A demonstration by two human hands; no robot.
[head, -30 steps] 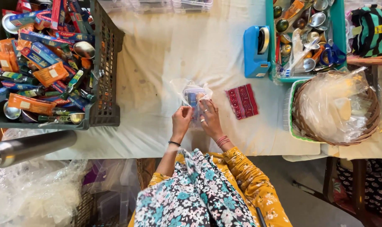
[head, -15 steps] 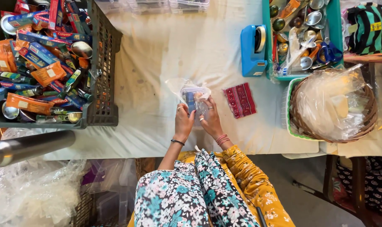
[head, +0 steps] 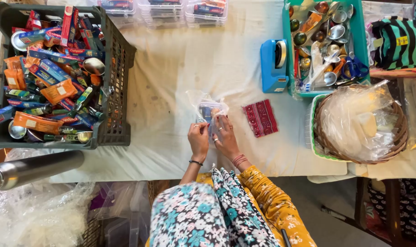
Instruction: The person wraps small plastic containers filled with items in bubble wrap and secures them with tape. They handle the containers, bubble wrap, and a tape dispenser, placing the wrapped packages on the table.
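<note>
Both hands meet at the near middle of the tabletop [head: 180, 68], over a small clear bag [head: 207, 110] that lies on the white cloth. The left hand [head: 198, 140] has its fingers curled down onto the bag's near edge, grip pinched on the plastic — a ring shows on one finger, a dark bangle at the wrist. The right hand [head: 225, 138] sits just beside it, touching it, fingers likewise folded together on the bag's near right corner; its grip is closed on the plastic too. Something bluish shows through the bag, too small to tell what.

Just right of the bag lies a red patterned cloth [head: 261, 118], flat and apart from the hands. Farther off stands a blue tape dispenser [head: 274, 64], and right of that a teal tray [head: 286, 55] filled with small metal bowls and other bits. Near right is a wicker basket [head: 400, 137] lined with clear plastic.

To the far left a dark crate [head: 121, 59] is heaped with boxes and packets — well apart from the hands. A metal tube [head: 34, 168] juts in at the near left.
</note>
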